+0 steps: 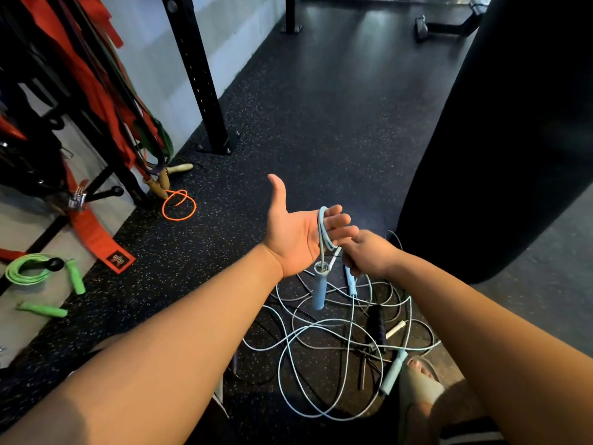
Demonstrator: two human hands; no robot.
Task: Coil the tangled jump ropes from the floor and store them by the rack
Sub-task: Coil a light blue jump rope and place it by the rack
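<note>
While the R hand point(369, 255) curls round the light-blue rope point(324, 232), fingertips hidden behind its knuckles, the L hand point(295, 232) lies palm up, thumb spread wide, relaxed fingers carrying loops w/ a blue handle point(319, 290) hanging below. Rest of that rope sprawls under the forearms, mixed w/ dark ropes point(377, 322) hard to tell apart. Speckled black floor point(305, 123) lies open ahead betw. rack post point(199, 75) & punching bag point(513, 123); green rope point(29, 271) & orange rope point(179, 205) sit coiled at left.
</note>
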